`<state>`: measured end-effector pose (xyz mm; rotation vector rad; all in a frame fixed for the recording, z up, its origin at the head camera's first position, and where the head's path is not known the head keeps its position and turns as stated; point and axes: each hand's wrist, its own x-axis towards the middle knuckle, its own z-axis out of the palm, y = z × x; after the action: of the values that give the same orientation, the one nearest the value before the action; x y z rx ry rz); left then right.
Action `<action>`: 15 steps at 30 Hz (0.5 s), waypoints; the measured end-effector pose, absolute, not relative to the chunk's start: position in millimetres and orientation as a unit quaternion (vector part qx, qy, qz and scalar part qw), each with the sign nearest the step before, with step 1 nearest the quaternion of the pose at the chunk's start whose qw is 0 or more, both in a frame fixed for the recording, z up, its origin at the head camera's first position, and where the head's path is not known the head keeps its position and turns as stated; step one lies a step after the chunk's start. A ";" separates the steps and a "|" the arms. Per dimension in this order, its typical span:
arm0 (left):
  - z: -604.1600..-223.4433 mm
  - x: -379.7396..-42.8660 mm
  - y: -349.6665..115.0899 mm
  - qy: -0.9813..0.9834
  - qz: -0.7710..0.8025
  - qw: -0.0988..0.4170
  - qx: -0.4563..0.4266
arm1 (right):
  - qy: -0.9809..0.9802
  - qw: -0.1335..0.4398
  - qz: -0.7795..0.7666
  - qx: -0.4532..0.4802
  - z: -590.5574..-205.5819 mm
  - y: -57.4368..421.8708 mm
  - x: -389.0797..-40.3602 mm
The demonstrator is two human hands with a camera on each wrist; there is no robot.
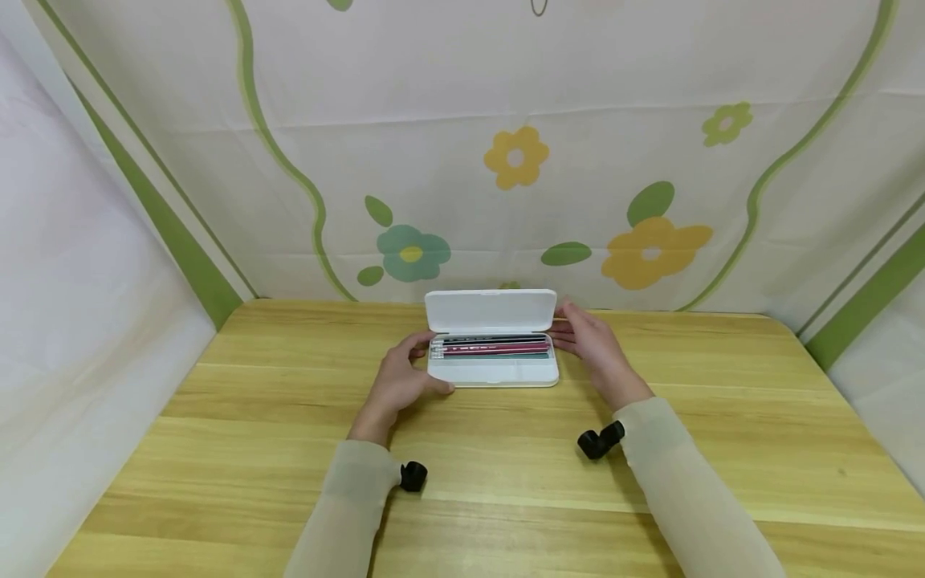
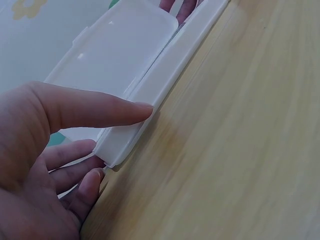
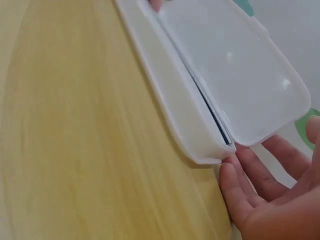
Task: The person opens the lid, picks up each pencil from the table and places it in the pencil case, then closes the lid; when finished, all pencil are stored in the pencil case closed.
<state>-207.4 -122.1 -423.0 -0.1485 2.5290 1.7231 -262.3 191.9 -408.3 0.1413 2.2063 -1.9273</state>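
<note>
A white pencil case (image 1: 494,372) lies on the table with its lid (image 1: 491,311) raised at the back. Several pencils (image 1: 495,348), dark, pink and teal, lie side by side in its rear section. My left hand (image 1: 400,376) holds the case's left end, its thumb (image 2: 127,111) against the front wall and the other fingers around the end. At the opposite end, my right hand (image 1: 594,347) touches the case's rear right corner with its fingertips (image 3: 227,172). The right thumb stands up near the lid, holding nothing.
The wooden table (image 1: 506,498) extends around the case on all sides. Behind it hangs a pale curtain (image 1: 433,96) with printed flowers, close to the table's back edge. Small black devices (image 1: 413,477) sit at both wrists.
</note>
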 end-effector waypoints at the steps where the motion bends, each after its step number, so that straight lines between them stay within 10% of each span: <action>1: -422.9 -207.4 -122.1 0.825 0.562 0.038 -0.048 | 0.744 0.109 -0.658 0.046 -407.6 193.2 -262.0; 15: -421.4 -205.9 -120.3 0.825 0.562 0.038 -0.047 | 0.764 0.134 -0.631 -0.020 -412.7 210.2 -247.8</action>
<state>-205.9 -120.3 -421.4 -0.1447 2.5310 1.7242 -247.8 210.2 -412.7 -0.0570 2.2148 -1.8285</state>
